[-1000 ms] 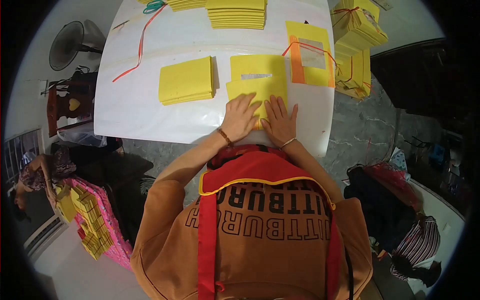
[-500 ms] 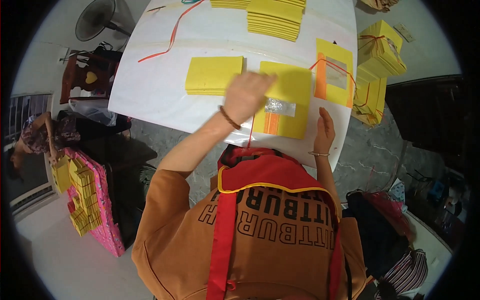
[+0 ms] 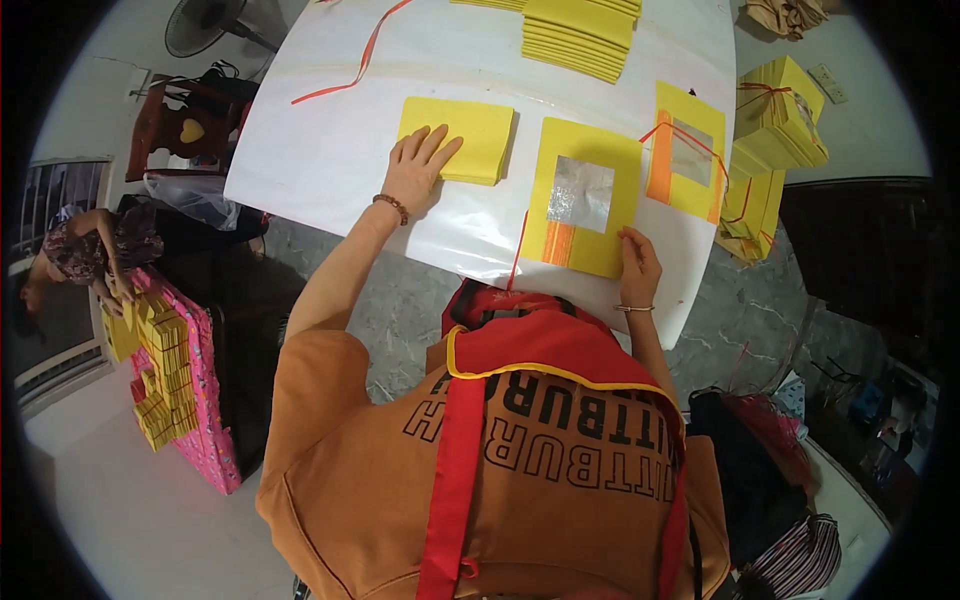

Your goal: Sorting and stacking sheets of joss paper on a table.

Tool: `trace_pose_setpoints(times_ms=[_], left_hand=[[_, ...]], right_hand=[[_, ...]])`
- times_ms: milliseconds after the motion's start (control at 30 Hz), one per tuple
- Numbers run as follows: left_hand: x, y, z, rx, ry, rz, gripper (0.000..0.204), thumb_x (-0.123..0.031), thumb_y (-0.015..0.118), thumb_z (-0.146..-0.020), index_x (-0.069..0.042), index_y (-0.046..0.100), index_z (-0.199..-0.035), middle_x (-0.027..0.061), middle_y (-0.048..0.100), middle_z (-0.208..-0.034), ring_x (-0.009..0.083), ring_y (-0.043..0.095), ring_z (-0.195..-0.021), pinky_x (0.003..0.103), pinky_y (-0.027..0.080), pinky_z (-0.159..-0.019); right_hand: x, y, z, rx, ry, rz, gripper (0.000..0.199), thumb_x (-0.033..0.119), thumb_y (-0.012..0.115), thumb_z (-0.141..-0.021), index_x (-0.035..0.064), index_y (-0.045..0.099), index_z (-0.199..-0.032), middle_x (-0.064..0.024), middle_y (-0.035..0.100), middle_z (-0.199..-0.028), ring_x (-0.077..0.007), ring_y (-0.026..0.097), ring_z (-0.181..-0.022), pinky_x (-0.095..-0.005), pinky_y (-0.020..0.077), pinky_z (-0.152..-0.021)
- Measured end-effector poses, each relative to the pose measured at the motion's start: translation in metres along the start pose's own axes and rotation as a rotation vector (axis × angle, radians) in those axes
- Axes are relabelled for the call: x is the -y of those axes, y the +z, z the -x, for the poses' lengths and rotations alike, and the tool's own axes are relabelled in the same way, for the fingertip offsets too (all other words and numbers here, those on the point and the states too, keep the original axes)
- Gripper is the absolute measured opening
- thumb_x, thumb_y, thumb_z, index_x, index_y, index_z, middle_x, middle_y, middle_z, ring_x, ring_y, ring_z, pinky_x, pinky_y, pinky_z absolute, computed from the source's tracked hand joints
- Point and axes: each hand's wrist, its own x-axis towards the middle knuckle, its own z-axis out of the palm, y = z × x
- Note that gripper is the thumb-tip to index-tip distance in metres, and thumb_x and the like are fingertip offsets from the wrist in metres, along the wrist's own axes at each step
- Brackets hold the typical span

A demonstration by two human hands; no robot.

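Note:
My left hand lies with fingers spread on the left part of a stack of yellow paper sheets. To its right is a yellow paper pile bearing a silver foil square and an orange strip. At that pile's lower right edge my right hand has its fingers curled together, fingertips against the paper's edge. A second yellow bundle, also with a silver square and orange strips, has a red ribbon across it.
Folded yellow stacks lie at the far side of the white table; a loose red ribbon is at far left. Tied yellow bundles stand beyond the right edge. At left, a person handles yellow bundles on a pink surface.
My left hand has moved left from over the foil pile onto the left stack, and its fingers have spread. The silver foil now shows as a larger square. My right hand has curled at the pile's edge.

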Motion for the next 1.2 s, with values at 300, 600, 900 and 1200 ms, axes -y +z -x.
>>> trace_pose_setpoints(times_ms=[300, 600, 900, 1200], left_hand=[[-0.004, -0.023, -0.007, 0.059, 0.045, -0.072, 0.073, -0.005, 0.061, -0.067, -0.015, 0.035, -0.135, 0.0124, 0.036, -0.137, 0.0328, 0.033, -0.125, 0.047, 0.024, -0.103], [-0.139, -0.011, 0.001, 0.137, 0.298, 0.527, 0.052, -0.018, 0.063, -0.073, -0.005, 0.048, -0.121, 0.014, 0.049, -0.115, 0.031, 0.046, -0.106, 0.039, 0.038, -0.087], [-0.145, 0.003, -0.004, 0.073, 0.496, 0.328, 0.022, -0.017, 0.062, -0.075, -0.006, 0.058, -0.093, 0.0096, 0.057, -0.094, 0.0264, 0.054, -0.088, 0.037, 0.045, -0.077], [-0.13, 0.004, -0.029, 0.197, 0.393, 0.664, 0.008, -0.012, 0.059, -0.08, -0.004, 0.06, -0.082, 0.0139, 0.057, -0.076, 0.0311, 0.056, -0.072, 0.037, 0.046, -0.064]], right_hand=[[-0.005, 0.0, -0.012, -0.003, -0.305, 0.385, 0.018, 0.006, 0.057, -0.08, 0.0051, 0.063, -0.096, -0.0107, 0.063, -0.095, -0.0266, 0.059, -0.092, -0.0345, 0.0454, -0.081], [0.01, 0.005, -0.027, 0.23, -0.462, 0.834, 0.026, 0.019, 0.064, -0.073, 0.0149, 0.062, -0.099, -0.0004, 0.059, -0.108, -0.0202, 0.051, -0.106, -0.0369, 0.0321, -0.09], [-0.016, 0.002, -0.03, 0.252, -0.369, 0.742, 0.026, 0.029, 0.065, -0.07, 0.0155, 0.064, -0.092, 0.0003, 0.06, -0.108, -0.0191, 0.052, -0.103, -0.0419, 0.0374, -0.084], [-0.018, 0.01, -0.039, 0.317, -0.129, 0.508, 0.029, 0.043, 0.05, -0.084, 0.0218, 0.065, -0.098, 0.0024, 0.06, -0.105, -0.0165, 0.048, -0.106, -0.0392, 0.0276, -0.092]])
